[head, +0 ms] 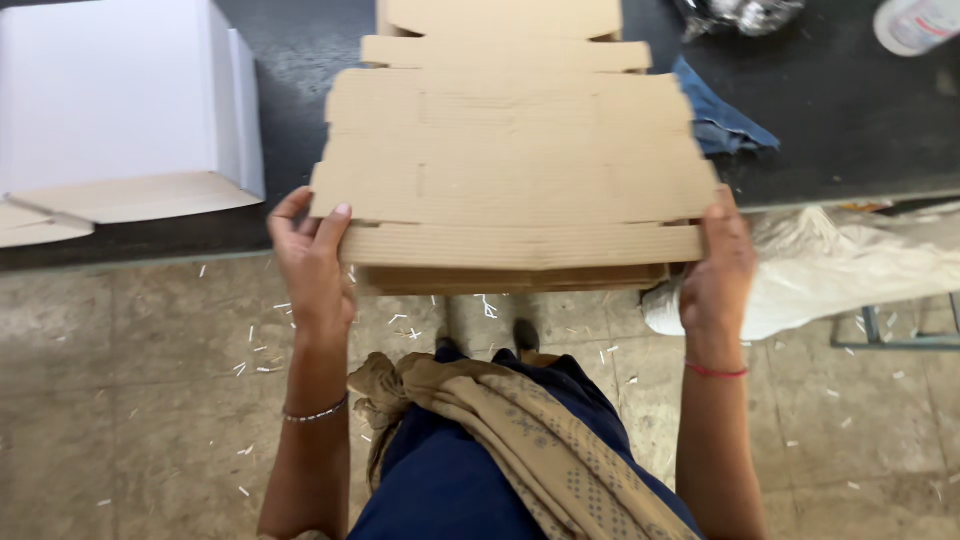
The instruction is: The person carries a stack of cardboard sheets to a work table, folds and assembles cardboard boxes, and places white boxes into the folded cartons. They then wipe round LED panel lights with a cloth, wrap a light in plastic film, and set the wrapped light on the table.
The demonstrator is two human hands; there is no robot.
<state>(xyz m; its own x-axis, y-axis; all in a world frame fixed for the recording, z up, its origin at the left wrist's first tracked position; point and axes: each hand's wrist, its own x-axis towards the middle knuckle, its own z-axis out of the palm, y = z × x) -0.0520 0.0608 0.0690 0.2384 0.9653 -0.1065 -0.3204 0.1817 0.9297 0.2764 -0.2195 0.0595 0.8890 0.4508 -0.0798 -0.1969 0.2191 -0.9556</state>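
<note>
Flat cardboard stack (515,170) — left hand (312,265), right hand (718,275) gripping its sides.

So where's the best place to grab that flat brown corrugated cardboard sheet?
Probably at its two short side edges, one hand from each side, as the left hand and right hand do now: the flat brown corrugated cardboard sheet is wide, thin and floppy.

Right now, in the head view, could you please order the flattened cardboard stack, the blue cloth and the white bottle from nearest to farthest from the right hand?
1. Flattened cardboard stack: gripped by the right hand at its right edge.
2. Blue cloth: on the dark table, just beyond the stack.
3. White bottle: far right corner.
</note>
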